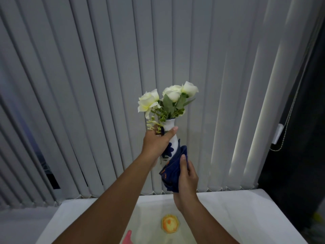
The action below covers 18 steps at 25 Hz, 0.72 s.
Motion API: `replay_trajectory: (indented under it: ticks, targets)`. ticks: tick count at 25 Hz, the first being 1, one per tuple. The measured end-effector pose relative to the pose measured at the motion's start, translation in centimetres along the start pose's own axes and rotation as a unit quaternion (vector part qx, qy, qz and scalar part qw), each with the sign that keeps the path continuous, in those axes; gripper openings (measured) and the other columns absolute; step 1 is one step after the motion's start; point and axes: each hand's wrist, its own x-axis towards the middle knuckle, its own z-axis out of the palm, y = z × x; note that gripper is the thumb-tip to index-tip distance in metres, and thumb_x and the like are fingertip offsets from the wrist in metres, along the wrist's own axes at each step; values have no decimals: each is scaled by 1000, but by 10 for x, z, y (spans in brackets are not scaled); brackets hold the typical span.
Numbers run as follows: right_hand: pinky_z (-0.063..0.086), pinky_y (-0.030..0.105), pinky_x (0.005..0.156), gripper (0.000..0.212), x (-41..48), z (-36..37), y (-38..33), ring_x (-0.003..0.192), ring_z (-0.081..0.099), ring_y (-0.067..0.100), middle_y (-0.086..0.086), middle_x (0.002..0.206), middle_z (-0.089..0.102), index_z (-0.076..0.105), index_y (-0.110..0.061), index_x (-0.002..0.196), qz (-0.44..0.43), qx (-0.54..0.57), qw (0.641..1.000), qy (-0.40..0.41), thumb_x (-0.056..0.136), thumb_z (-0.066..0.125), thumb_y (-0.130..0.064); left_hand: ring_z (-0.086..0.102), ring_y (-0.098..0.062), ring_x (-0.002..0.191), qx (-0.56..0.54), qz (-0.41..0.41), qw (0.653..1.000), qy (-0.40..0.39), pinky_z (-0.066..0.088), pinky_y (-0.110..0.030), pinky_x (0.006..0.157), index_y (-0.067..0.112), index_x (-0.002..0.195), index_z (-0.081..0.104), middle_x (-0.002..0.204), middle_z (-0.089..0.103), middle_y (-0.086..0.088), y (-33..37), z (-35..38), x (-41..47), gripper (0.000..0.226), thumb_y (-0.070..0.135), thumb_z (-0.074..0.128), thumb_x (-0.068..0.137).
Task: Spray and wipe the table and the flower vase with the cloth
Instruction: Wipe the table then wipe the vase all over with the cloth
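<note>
Vase held in the air, cloth wrapped round its lower body.

Above the white worktop (246, 208), the right hand (187, 175) has its grip closed on the dark blue cloth (171, 171), pressed to the vase's base. Farther up, the left hand (156, 141) grips the neck of the flower vase (173, 138), whose long axis runs upright, tilted slightly right; flowers (168, 97) on top.
</note>
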Motion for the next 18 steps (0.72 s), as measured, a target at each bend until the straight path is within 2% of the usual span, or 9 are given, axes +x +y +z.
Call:
replay_trajectory:
  ticks: [2, 4, 7, 9, 13, 15, 18]
  targets:
    - [62, 44, 87, 42, -6, 2, 1, 104, 72, 21, -1, 113, 76, 72, -33, 118, -40, -27, 999, 6, 81, 69, -53, 74, -24, 82, 9, -6, 999, 37, 63, -42, 82, 15, 88, 72, 77, 72, 2, -2, 5, -4, 45, 56, 81, 75]
    - [62, 30, 80, 38, -11, 4, 3, 104, 71, 12, -7, 118, 73, 69, -37, 123, -75, -43, 996, -4, 86, 68, -49, 73, -21, 85, 19, 6, 998, 67, 59, -38, 81, 13, 93, 73, 85, 76, 0, -2, 10, -10, 43, 56, 72, 84]
    - [54, 9, 73, 27, -16, 8, -3, 107, 64, -1, -21, 123, 61, 58, -53, 121, -142, -117, 982, -32, 96, 58, -43, 70, -23, 88, 32, 6, 997, 64, 56, -38, 80, 13, 103, 70, 93, 74, -4, -2, 10, -11, 48, 58, 59, 92]
    - [49, 2, 75, 28, -15, 11, -8, 111, 58, -3, -25, 123, 53, 53, -53, 124, -187, -182, 964, -44, 100, 52, -39, 70, -25, 94, 32, -11, 998, 46, 58, -42, 86, 14, 110, 68, 101, 74, -5, -2, 4, -5, 54, 63, 54, 91]
    - [48, 3, 79, 40, -6, 18, -18, 109, 59, -1, -7, 124, 55, 52, -31, 143, -266, -274, 921, -76, 104, 46, -31, 72, -24, 96, 25, 0, 1000, 10, 60, -41, 85, 19, 115, 66, 104, 76, -4, 11, -8, 3, 51, 62, 53, 91]
    - [48, 5, 80, 41, -2, 27, -28, 106, 60, 2, -4, 124, 56, 51, -27, 145, -300, -310, 897, -94, 105, 45, -29, 74, -23, 95, 45, 15, 999, -10, 61, -42, 83, 22, 112, 67, 103, 77, -3, 14, -11, 3, 45, 60, 55, 92]
    - [46, 6, 79, 39, 7, 42, -45, 101, 62, 4, -3, 121, 59, 52, -25, 144, -338, -348, 868, -107, 105, 44, -24, 75, -19, 97, 52, 25, 998, -33, 61, -48, 90, 25, 113, 69, 106, 78, -1, 12, -14, -4, 39, 56, 56, 93]
